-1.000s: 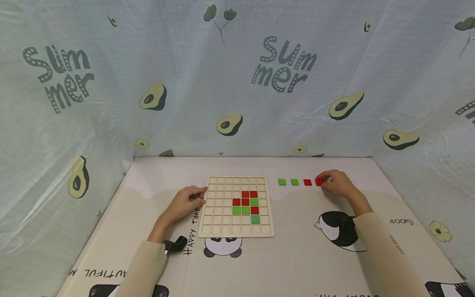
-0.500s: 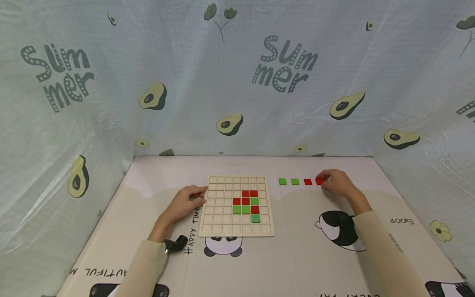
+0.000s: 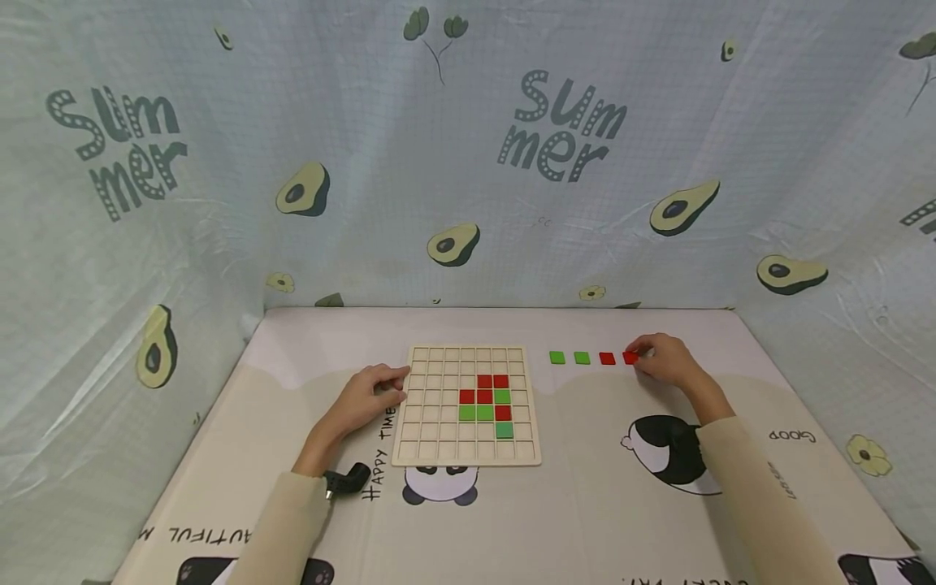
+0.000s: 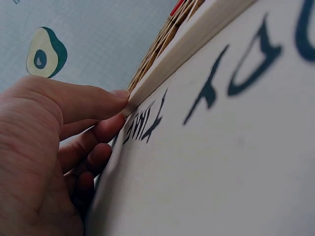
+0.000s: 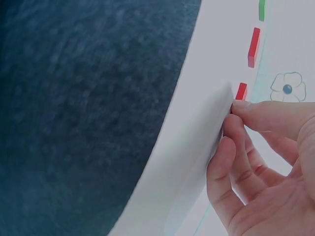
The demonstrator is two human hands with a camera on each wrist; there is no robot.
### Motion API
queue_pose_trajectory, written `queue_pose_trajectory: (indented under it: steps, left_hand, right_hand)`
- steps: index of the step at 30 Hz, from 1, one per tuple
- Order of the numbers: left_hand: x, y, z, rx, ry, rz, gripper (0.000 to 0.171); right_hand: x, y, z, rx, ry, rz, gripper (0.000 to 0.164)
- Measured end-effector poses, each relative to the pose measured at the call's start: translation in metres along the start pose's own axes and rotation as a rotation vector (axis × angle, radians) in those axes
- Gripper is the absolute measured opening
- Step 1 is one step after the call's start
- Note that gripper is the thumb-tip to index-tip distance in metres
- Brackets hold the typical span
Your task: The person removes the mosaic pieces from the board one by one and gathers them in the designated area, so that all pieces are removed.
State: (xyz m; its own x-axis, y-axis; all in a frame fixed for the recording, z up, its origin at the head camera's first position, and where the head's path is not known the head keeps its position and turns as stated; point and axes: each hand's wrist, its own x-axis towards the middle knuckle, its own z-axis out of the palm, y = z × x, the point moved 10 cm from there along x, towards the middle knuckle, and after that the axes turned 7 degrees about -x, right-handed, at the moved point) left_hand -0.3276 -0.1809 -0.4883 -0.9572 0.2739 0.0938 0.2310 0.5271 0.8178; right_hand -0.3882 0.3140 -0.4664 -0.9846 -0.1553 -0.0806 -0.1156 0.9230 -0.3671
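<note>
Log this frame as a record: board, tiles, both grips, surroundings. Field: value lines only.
board: pale grid, flat on table
board tiles: 5 red, 4 green, grouped together
loose tiles: right of board; left to right green, green, red, red
left grip: fingertips at board's left edge
right grip: pinches rightmost red tile
tile lifted: cannot tell
backdrop: pale sheet, avocado and "summer" prints

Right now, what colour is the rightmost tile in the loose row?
Red; that tile shows best in the head view.
</note>
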Motion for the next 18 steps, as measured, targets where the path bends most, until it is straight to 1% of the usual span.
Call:
queue_pose_trajectory:
  steps: [18]
  left_hand:
    - [-0.0002, 0.0001, -0.0001, 0.004, 0.003, -0.012, 0.051]
  right_hand:
    - [-0.0027, 0.0000, 0.0013, 0.016, 0.005, -0.006, 0.031]
